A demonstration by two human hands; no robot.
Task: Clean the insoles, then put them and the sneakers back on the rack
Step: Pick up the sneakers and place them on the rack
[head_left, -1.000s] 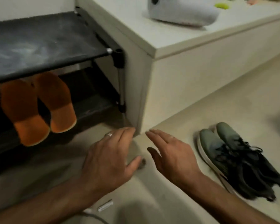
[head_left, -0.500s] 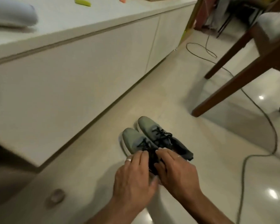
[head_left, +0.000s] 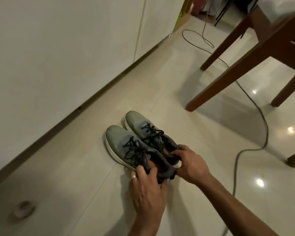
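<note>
Here the sneakers (head_left: 140, 143) sit side by side on the floor (head_left: 203, 150), toes away. The left hand (head_left: 147, 189) pinches the near shoe's heel collar, the right hand (head_left: 189, 163) the other's, likely to carry both together. A cable (head_left: 255, 106) trails alongside.

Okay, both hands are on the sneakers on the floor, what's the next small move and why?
Probably lift the pair together. The left hand grips the heel collar of the nearer sneaker, and the right hand pinches the heel of the far sneaker. Both soles seem to rest on the floor side by side, so the grips look ready for a carry to the rack.
</note>
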